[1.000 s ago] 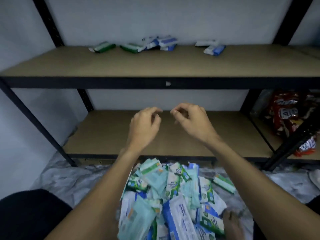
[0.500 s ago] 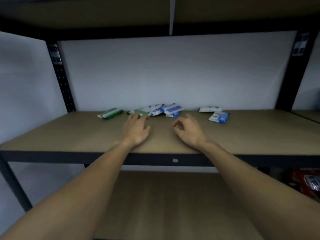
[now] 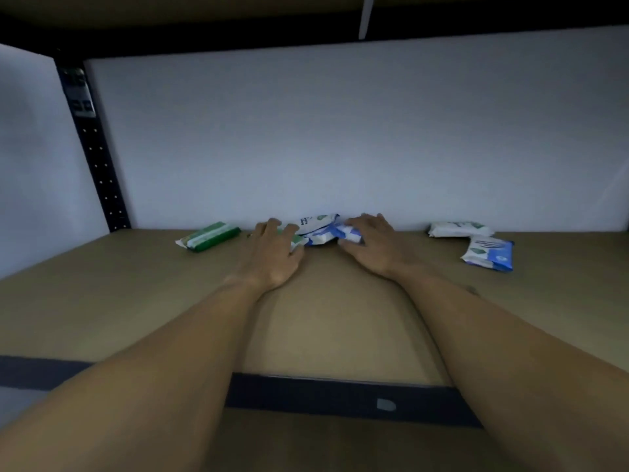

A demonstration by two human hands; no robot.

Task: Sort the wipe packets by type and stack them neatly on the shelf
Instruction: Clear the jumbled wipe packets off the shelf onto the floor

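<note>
Several wipe packets lie along the back of the brown shelf board point(image 3: 306, 321). My left hand point(image 3: 272, 257) covers a green packet point(image 3: 295, 240), fingers over its top and thumb at its near edge. My right hand point(image 3: 372, 247) grips a blue-and-white packet point(image 3: 349, 233) between thumb and fingers. Between the two hands sits a white packet with blue print point(image 3: 318, 224), touching both. Another green packet point(image 3: 207, 236) lies apart to the left. Off to the right are a white packet point(image 3: 459, 229) and a blue-and-white packet point(image 3: 490, 255).
A white wall closes the back of the shelf. A black perforated upright point(image 3: 95, 148) stands at the back left. The dark front rail point(image 3: 340, 400) crosses below my forearms, and the shelf above overhangs the top of the view.
The view rose from the packet pile on the floor to the upper shelf. Both hands reached forward to the back row and closed on the green and blue-and-white packets.
</note>
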